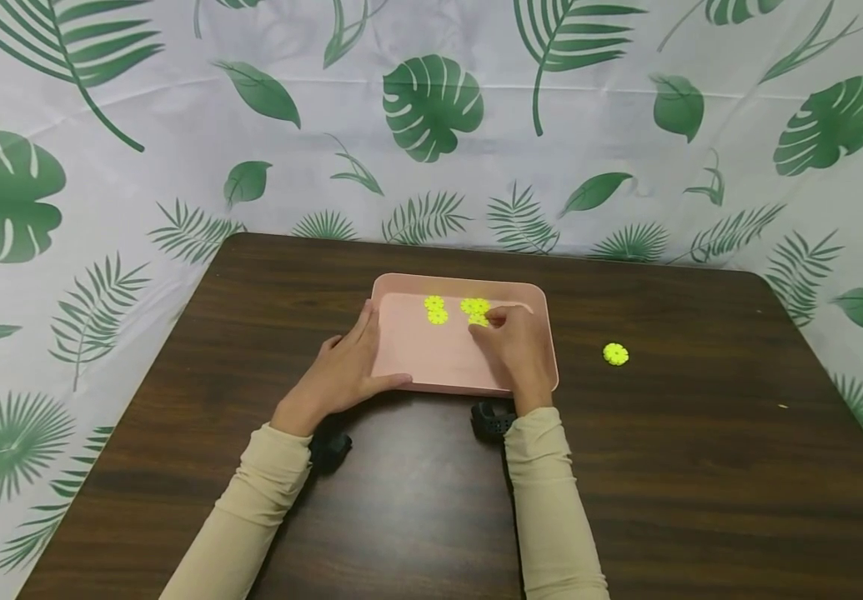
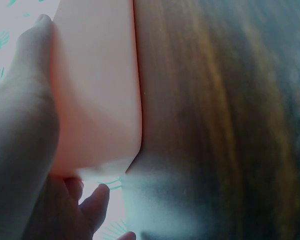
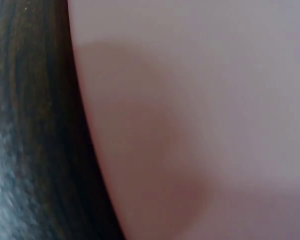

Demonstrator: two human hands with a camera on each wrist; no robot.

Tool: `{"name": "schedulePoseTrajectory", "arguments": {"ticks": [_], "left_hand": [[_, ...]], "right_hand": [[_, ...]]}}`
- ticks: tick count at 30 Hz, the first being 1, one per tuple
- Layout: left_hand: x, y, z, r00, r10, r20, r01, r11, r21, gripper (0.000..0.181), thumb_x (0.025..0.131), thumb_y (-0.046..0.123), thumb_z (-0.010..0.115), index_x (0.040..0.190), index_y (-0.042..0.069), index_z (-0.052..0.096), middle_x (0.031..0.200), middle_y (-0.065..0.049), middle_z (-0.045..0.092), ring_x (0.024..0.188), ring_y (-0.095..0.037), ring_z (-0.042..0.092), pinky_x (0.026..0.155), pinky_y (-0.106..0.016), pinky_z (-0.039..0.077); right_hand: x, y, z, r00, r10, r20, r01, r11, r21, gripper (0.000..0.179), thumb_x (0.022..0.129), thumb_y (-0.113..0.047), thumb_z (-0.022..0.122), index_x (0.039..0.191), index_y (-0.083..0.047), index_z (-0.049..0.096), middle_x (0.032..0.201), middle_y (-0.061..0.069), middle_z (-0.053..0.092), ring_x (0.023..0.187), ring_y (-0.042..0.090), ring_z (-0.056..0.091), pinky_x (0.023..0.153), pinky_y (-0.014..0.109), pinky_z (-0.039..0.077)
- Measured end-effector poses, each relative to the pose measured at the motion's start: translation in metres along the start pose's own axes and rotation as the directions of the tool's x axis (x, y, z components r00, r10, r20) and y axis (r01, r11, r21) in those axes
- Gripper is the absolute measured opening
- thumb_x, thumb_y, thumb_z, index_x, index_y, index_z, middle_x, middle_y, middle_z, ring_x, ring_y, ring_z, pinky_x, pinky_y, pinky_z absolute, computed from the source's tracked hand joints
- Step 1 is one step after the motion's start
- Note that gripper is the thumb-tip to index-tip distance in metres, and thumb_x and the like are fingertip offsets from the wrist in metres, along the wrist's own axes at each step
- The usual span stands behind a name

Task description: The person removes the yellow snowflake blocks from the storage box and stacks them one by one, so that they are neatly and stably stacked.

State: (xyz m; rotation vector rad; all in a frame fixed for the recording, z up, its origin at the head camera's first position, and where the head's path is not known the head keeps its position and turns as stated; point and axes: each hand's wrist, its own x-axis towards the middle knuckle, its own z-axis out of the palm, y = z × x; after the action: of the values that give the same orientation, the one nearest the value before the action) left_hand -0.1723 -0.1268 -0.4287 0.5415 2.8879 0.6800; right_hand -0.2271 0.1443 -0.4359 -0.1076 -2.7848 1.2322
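A shallow pink tray (image 1: 431, 358) lies on the table with several yellow flower-shaped pieces in its far half. My left hand (image 1: 344, 367) holds the tray's near left corner, thumb along the front rim and fingers against the left side. In the left wrist view the thumb lies against the tray wall (image 2: 97, 90), with other fingers past its end. Inside the tray, my right hand (image 1: 517, 346) pinches a yellow flower-shaped piece (image 1: 479, 320) just below a touching pair (image 1: 474, 306). Two more pieces (image 1: 436, 310) lie to the left. The right wrist view shows only tray and table.
One yellow flower-shaped piece (image 1: 615, 354) lies on the dark wooden table (image 1: 701, 467), right of the tray. A small pale speck (image 1: 782, 406) is farther right. Behind the table hangs a white cloth (image 1: 431, 200) printed with green leaves.
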Motion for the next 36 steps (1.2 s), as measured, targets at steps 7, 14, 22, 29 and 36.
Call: {"name": "schedulePoseTrajectory", "arguments": {"ticks": [7, 14, 22, 29, 36], "left_hand": [[0.0007, -0.0002, 0.0002, 1.0, 0.007, -0.005, -0.007, 1.0, 0.006, 0.115, 0.093, 0.068, 0.061, 0.164, -0.001, 0.003, 0.172, -0.018, -0.002, 0.156, -0.033, 0.024, 0.112, -0.069, 0.029], [-0.0002, 0.0012, -0.0006, 1.0, 0.002, 0.002, -0.002, 1.0, 0.001, 0.116, 0.093, 0.069, 0.062, 0.165, 0.0, 0.002, 0.172, -0.016, -0.004, 0.157, -0.03, 0.021, 0.113, -0.069, 0.029], [-0.0004, 0.0015, -0.0008, 1.0, 0.001, 0.004, -0.001, 1.0, -0.002, 0.116, 0.092, 0.069, 0.061, 0.165, 0.0, 0.002, 0.172, -0.015, -0.004, 0.157, -0.03, 0.02, 0.113, -0.069, 0.028], [0.0002, 0.0015, -0.0013, 1.0, 0.001, 0.007, -0.001, 1.0, -0.002, 0.115, 0.093, 0.069, 0.06, 0.165, 0.0, 0.003, 0.172, -0.016, -0.003, 0.157, -0.03, 0.018, 0.113, -0.07, 0.027], [-0.0001, 0.0004, -0.0009, 1.0, 0.002, 0.007, -0.002, 1.0, -0.004, 0.116, 0.093, 0.069, 0.06, 0.165, -0.001, 0.002, 0.172, -0.016, -0.004, 0.157, -0.03, 0.019, 0.113, -0.069, 0.028]], "right_hand": [[0.0022, -0.0009, -0.0018, 0.998, -0.029, 0.058, 0.031, 0.999, -0.02, 0.034, 0.089, -0.017, 0.081, 0.116, 0.002, 0.073, 0.112, 0.017, 0.071, 0.099, 0.031, 0.063, 0.093, 0.044, 0.053], [0.0027, -0.0013, -0.0015, 0.994, -0.046, 0.095, 0.046, 0.999, -0.004, 0.036, 0.089, -0.011, 0.08, 0.122, -0.001, 0.072, 0.105, 0.016, 0.069, 0.095, 0.031, 0.062, 0.088, 0.044, 0.052], [0.0021, -0.0009, -0.0019, 0.993, -0.036, 0.116, 0.035, 0.999, 0.013, 0.039, 0.091, -0.01, 0.076, 0.13, -0.006, 0.073, 0.103, 0.013, 0.067, 0.094, 0.029, 0.062, 0.088, 0.043, 0.054], [0.0047, -0.001, -0.0018, 0.993, -0.01, 0.114, 0.008, 1.0, 0.018, 0.039, 0.089, -0.011, 0.081, 0.126, -0.002, 0.072, 0.098, 0.014, 0.066, 0.091, 0.028, 0.059, 0.086, 0.038, 0.051], [0.004, 0.0012, -0.0019, 0.996, -0.045, 0.073, 0.04, 0.997, 0.06, 0.028, 0.087, -0.007, 0.083, 0.111, 0.003, 0.074, 0.097, 0.017, 0.069, 0.087, 0.028, 0.061, 0.084, 0.039, 0.052]]}}
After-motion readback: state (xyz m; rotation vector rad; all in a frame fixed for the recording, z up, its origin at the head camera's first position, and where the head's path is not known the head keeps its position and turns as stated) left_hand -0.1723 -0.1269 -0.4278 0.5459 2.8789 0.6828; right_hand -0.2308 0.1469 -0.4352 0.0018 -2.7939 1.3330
